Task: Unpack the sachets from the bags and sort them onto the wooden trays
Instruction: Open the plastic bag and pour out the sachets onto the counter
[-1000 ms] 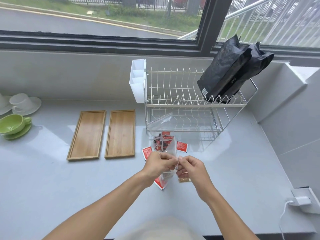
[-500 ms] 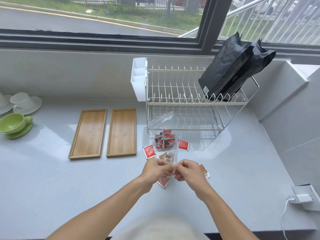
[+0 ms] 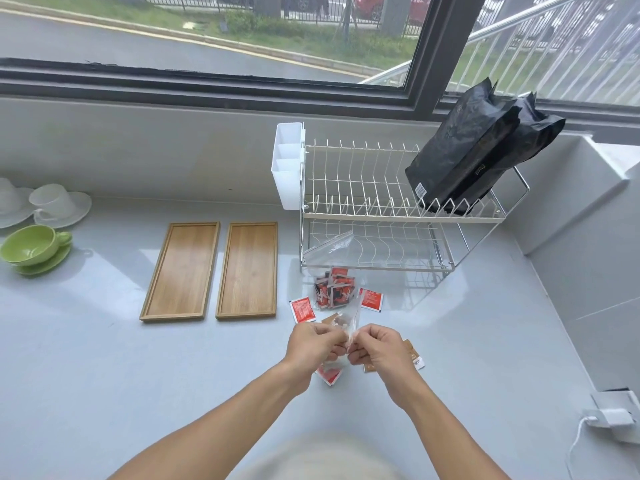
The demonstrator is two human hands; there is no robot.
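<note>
My left hand (image 3: 317,344) and my right hand (image 3: 379,349) both pinch a small clear plastic bag (image 3: 349,318) held just above the counter. Red sachets (image 3: 303,309) lie loose on the counter beyond my hands, one more red sachet (image 3: 329,375) shows below my left hand, and brown sachets (image 3: 414,356) peek out by my right hand. A second clear bag (image 3: 330,247) with dark red sachets (image 3: 334,289) leans against the dish rack. Two bare wooden trays (image 3: 180,270) (image 3: 247,268) lie side by side to the left.
A white wire dish rack (image 3: 374,209) stands behind the sachets, with a white cutlery holder (image 3: 287,164) and two black bags (image 3: 478,150) on its top shelf. A green cup on a saucer (image 3: 33,245) and white cups (image 3: 57,202) sit far left. A charger (image 3: 613,415) is plugged in at right.
My hands have stayed together on the clear bag and shifted slightly lower and closer. Brown sachets now show beside my right hand.
</note>
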